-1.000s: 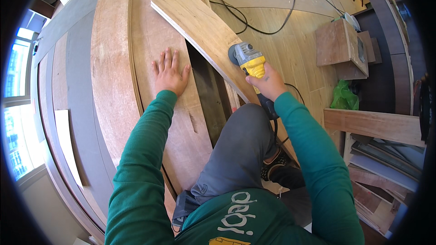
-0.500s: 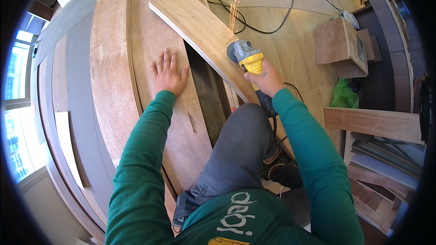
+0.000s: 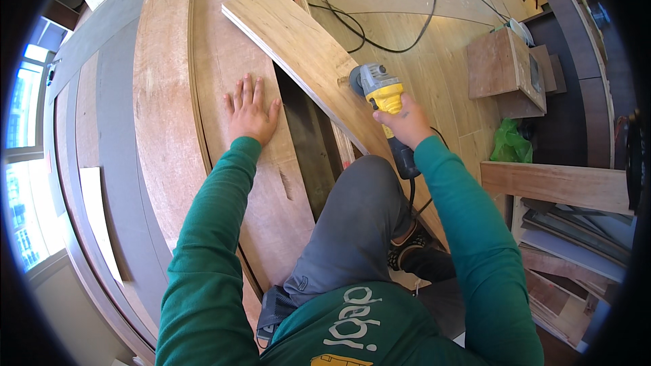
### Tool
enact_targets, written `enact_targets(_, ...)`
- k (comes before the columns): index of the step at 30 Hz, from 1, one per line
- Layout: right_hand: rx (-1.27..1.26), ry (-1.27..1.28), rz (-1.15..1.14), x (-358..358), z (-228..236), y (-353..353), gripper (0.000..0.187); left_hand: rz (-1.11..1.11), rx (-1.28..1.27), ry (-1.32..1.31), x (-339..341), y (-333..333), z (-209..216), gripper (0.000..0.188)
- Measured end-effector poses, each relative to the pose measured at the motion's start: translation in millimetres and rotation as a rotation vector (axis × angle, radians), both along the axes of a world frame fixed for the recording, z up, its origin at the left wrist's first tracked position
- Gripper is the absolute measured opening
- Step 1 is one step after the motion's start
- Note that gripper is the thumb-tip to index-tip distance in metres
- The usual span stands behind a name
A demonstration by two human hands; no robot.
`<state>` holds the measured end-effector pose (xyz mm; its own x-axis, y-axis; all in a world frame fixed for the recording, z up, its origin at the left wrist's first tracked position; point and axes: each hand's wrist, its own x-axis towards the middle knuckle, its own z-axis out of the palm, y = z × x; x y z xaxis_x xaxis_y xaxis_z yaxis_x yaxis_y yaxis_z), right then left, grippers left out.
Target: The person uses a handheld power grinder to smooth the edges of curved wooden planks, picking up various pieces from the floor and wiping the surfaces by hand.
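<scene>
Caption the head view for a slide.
Right hand grips a yellow grinder by a plank; left hand lies flat on a board.

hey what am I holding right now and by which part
Your right hand holds the angle grinder by its yellow body; your left hand lies flat, holding nothing.

Bright daylight pours through a window [image 3: 24, 112] at the far left, with a pale wall [image 3: 68, 305] below it. The floor [image 3: 441, 88] has light wood-look planks. On the right, a wooden box [image 3: 491, 64] stands near a dark brown panel [image 3: 597, 122], and a stack of boards [image 3: 566, 247] lies lower down.
</scene>
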<state>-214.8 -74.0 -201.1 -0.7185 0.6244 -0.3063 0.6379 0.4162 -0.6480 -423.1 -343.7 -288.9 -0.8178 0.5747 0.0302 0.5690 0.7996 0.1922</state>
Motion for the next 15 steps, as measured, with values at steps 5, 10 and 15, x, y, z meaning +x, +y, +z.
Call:
enact_targets(5,0.013,0.005,0.006,-1.2,-5.9,-1.8,0.057,-0.001,0.003,0.001,0.3,0.1,0.5,0.069)
enact_targets(10,0.037,0.056,0.030,-4.3,-19.1,-5.4,0.057,-0.009,0.004,0.003,0.7,1.8,2.8,0.070)
enact_targets(15,0.068,0.007,0.117,-13.5,-8.1,-16.6,0.058,0.000,-0.010,0.000,0.9,0.5,2.2,0.070)
